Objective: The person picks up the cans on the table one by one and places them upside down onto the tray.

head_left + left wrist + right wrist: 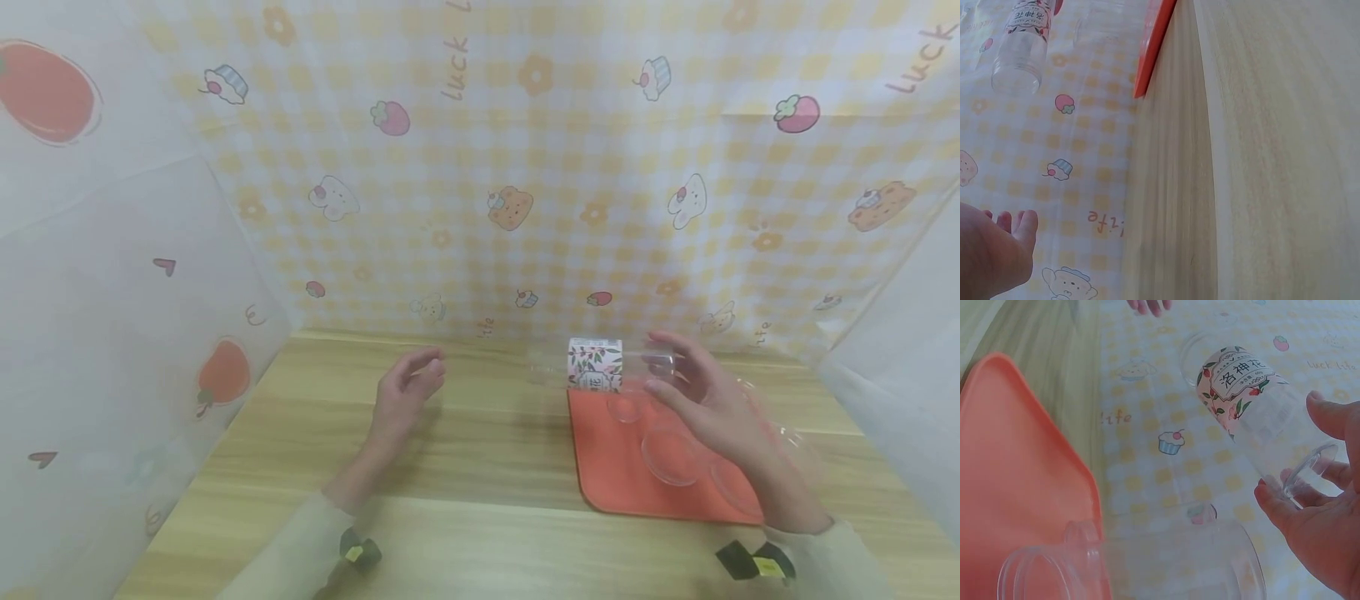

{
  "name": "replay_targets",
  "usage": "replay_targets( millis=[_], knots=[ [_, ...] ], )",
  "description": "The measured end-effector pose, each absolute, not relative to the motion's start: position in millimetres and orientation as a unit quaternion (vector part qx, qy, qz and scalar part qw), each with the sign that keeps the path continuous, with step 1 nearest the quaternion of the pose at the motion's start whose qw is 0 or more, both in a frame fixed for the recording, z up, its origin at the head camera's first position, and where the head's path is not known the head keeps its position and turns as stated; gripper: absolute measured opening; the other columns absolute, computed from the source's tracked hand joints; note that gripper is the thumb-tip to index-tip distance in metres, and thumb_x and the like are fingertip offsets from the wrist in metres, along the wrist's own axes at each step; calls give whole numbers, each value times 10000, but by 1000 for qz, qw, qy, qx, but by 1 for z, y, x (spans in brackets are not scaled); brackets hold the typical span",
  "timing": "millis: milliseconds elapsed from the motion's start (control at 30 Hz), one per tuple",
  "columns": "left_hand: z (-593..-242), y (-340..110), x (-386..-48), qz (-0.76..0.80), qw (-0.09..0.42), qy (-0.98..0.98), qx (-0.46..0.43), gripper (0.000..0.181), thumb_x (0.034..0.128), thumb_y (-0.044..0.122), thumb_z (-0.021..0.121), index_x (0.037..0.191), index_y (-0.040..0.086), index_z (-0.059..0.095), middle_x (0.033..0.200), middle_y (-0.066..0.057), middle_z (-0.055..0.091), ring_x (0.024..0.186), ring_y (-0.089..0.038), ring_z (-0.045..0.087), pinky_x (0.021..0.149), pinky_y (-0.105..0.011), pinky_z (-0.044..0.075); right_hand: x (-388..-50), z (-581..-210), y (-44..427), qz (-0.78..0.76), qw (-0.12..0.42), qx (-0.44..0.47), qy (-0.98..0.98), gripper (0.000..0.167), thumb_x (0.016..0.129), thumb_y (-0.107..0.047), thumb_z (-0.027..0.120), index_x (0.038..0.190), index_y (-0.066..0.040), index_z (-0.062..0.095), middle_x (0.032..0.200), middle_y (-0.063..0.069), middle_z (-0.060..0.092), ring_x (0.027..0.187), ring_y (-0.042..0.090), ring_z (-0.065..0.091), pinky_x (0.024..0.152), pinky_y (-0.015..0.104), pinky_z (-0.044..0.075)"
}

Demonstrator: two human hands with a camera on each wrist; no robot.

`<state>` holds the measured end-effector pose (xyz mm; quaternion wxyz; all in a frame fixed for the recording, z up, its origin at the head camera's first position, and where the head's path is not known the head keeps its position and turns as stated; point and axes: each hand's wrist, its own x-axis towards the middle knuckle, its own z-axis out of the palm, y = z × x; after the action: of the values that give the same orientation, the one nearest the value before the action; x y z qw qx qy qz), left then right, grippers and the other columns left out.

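Observation:
A clear plastic jar point(595, 365) with a floral pink-and-white label lies sideways in the air, its neck pointing left, above the back edge of an orange mat point(607, 479). My right hand point(708, 408) holds the jar by its base, thumb on one side and fingers on the other, as the right wrist view shows around the clear jar's base point(1310, 472). To the left, apart from the jar, my left hand point(405, 392) hovers over the table with relaxed, slightly bent fingers and nothing in it. The jar's label and neck point(1019, 69) also show in the left wrist view.
Several clear containers stand on the mat, partly behind my right forearm; a round rim point(672, 457) is visible. Close to the right wrist camera is another clear jar point(1185, 559). The wooden table point(465, 467) is bordered by a patterned cloth wall point(450, 250).

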<state>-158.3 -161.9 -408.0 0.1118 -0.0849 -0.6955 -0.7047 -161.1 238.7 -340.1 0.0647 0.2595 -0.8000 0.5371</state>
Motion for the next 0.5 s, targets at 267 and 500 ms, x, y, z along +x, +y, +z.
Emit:
replay_targets(
  millis=[267, 500],
  knots=[
    [-410, -164, -160, -705, 109, -696, -79, 397, 1036, 285, 614, 1341, 35, 572, 1372, -108, 574, 1174, -316, 610, 992, -340, 516, -163, -339, 246, 525, 82, 273, -802, 610, 949, 92, 649, 1500, 8, 401, 1489, 83, 451, 1276, 112, 524, 985, 209, 478],
    [-410, -166, -159, -696, 113, -705, -76, 393, 1038, 292, 610, 1346, 50, 578, 1370, -94, 580, 1160, -311, 618, 991, -345, 517, -162, -338, 249, 516, 103, 287, -801, 641, 905, 155, 664, 1485, -2, 439, 1459, 59, 482, 1258, 137, 543, 1005, 225, 472]
  ],
)
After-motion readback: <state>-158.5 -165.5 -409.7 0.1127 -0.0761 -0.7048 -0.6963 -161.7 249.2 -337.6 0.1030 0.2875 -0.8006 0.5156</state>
